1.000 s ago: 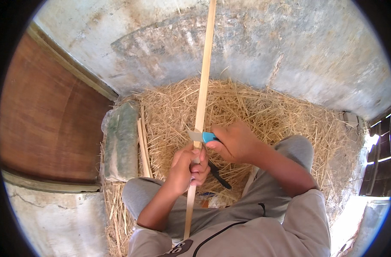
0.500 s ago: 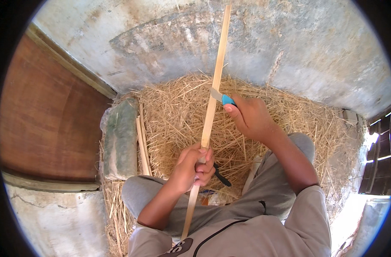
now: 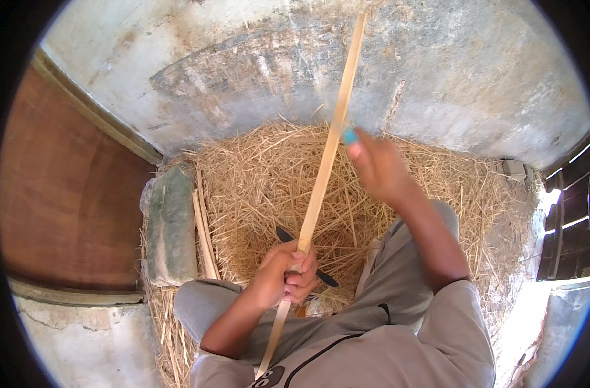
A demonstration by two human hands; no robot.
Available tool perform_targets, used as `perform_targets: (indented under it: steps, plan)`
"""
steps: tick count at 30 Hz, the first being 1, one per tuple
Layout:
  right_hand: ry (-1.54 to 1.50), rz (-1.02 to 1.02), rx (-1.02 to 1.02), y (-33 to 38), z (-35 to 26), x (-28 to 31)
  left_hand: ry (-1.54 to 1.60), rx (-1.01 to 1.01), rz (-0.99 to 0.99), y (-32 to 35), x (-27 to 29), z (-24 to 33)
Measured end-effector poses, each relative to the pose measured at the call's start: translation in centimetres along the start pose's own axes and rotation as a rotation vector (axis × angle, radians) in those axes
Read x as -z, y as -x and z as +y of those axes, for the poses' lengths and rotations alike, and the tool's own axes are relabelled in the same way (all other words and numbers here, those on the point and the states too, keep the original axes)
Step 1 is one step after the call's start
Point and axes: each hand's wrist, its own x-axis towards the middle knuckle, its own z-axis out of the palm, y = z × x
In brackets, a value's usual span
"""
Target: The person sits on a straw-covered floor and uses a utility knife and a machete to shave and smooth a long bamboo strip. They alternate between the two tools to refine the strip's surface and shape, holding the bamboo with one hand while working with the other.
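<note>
A long, pale strip of split wood or bamboo point(image 3: 324, 171) slants up from my lap toward the wall. My left hand point(image 3: 284, 275) is closed around its lower part, with the strip's tail running down against my shirt. Beside the upper half, my right hand point(image 3: 380, 165) grips a knife with a blue handle point(image 3: 350, 136). The knife's blade is smeared by motion, and it seems to lie at the strip's right edge. Behind my left hand, a dark narrow tool point(image 3: 325, 278) lies on the straw; the hand hides its middle.
Dry straw point(image 3: 256, 174) covers the floor around my crossed legs. A greenish block point(image 3: 172, 226) stands at the left, next to several thin sticks point(image 3: 204, 233). A stained wall point(image 3: 243, 77) rises ahead, and a brown wooden panel point(image 3: 75, 181) is at far left.
My right hand and the knife have shifted slightly up and right along the strip. The strip leans further right, while my left hand sits a little lower, exposing more of the dark tool.
</note>
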Motion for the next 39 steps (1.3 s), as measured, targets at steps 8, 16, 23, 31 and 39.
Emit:
perform_targets:
  steps: [8,16,23,31,39]
  plan:
    - [-0.076,0.232,-0.21,-2.7,4.4,2.0,-0.025,0.07,0.004,0.2,0.1,0.0]
    - [-0.164,0.191,-0.238,-0.3,1.8,0.9,-0.398,-0.236,0.221,0.0,-0.8,1.0]
    - [-0.017,-0.417,0.081,3.4,-3.8,-5.3,-1.167,-0.497,0.655,-1.4,1.2,0.0]
    - [0.135,-0.412,0.185,2.4,-3.6,-6.9,-1.502,-0.504,0.769,-1.5,1.3,0.5]
    - [0.203,-0.395,0.086,0.4,-1.3,-7.0,-1.621,-0.368,0.869,-1.9,1.4,0.1]
